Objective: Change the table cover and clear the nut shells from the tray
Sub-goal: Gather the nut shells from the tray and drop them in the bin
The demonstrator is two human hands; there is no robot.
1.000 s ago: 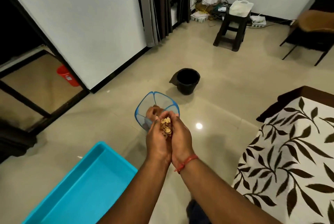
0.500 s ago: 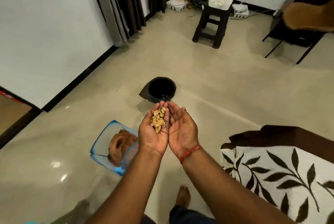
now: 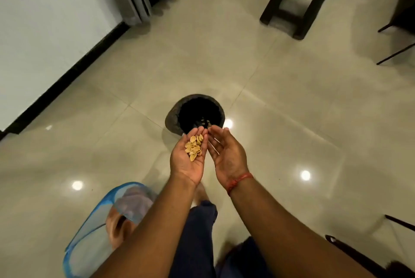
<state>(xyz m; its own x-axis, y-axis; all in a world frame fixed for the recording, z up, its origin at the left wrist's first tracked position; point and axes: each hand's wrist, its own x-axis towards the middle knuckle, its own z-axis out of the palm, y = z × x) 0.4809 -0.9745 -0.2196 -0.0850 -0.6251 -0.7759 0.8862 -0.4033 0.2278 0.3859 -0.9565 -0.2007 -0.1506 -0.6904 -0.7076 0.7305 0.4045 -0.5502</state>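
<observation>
Now the shells [image 3: 194, 148] lie heaped in the cupped, palm-up left hand [image 3: 188, 158], just short of the black bin [image 3: 174, 118], with the right hand [image 3: 226, 156] open and empty beside it, fingertips over the rim.

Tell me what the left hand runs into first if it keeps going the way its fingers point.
The left hand, cupping the nut shells, points at the black bin on the floor. Its open mouth is likely first, though the height gap is unclear.
</observation>
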